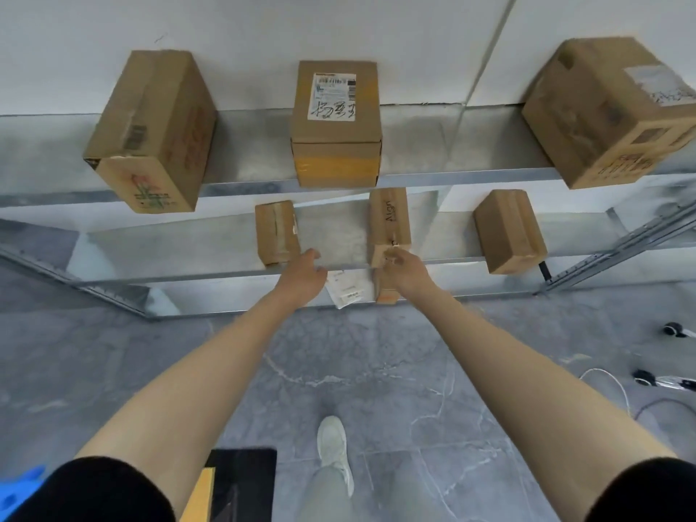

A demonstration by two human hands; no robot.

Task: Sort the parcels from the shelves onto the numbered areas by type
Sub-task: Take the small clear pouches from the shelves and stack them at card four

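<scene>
Stretching from black sleeves (113, 487); curling right hand (405, 271) round narrow box (389, 220) at near end; holding left hand (303, 271) open, just left of it. Probably handling light, stiff; favouring grip across long sides.

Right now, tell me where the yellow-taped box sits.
In the head view, the yellow-taped box sits centre on the top shelf, between the left box and the right box.
</scene>
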